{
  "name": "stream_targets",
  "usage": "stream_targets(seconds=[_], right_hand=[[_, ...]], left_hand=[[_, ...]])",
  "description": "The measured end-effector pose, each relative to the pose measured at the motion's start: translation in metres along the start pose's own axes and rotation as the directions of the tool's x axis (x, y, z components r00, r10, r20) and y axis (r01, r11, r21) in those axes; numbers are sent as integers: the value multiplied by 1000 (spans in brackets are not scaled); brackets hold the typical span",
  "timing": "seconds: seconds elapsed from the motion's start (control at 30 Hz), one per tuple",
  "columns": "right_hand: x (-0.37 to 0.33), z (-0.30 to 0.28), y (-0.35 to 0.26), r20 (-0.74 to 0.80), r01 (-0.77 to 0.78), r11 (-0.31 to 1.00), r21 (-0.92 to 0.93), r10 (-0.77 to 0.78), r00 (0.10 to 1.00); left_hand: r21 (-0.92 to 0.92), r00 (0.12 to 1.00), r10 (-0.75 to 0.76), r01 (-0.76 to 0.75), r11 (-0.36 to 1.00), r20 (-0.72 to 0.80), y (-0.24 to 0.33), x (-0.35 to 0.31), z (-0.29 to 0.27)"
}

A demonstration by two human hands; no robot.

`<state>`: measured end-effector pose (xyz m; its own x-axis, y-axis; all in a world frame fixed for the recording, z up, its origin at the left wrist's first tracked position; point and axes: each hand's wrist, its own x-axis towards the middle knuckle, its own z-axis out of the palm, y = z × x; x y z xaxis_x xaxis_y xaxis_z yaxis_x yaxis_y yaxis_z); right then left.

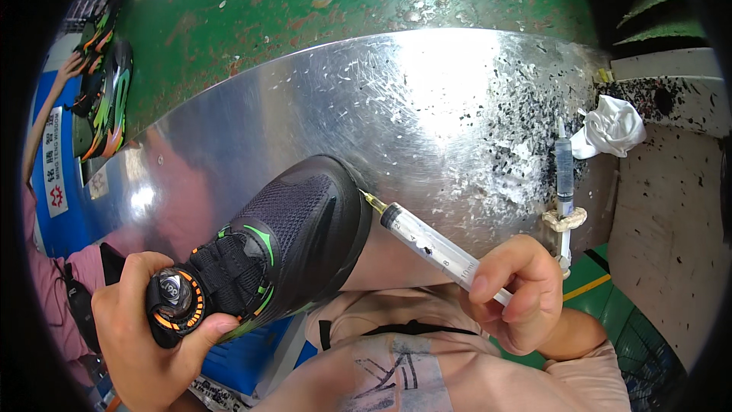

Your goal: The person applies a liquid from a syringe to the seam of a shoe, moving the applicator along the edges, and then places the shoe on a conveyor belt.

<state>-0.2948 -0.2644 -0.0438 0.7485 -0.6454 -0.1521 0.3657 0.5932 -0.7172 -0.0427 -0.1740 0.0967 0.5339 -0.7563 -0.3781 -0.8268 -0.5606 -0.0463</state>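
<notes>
Left hand (pixel 145 328) grips the black shoe (pixel 282 248) while right hand (pixel 515 290) pinches a syringe (pixel 431 246), its needle tip seemingly hidden at the toe.

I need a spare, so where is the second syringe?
In the head view, the second syringe lies upright on the metal table's right side, beside the white rag, beyond the right hand.

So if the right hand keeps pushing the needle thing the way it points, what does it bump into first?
Most likely the black shoe. The syringe in the right hand aims up-left, and its needle tip already sits at the shoe's toe edge.
</notes>
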Motion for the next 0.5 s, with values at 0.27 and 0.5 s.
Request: stream_targets(seconds=[0.27,0.5], right_hand=[[2,16,-9,-74,-46,974,-224,31,997],[-10,31,-2,-132,-50,960,-275,13,991]], left_hand=[[-41,996,-86,85,996,-11,26,-18,5],[-105,993,-99,92,990,-60,42,-31,15]])
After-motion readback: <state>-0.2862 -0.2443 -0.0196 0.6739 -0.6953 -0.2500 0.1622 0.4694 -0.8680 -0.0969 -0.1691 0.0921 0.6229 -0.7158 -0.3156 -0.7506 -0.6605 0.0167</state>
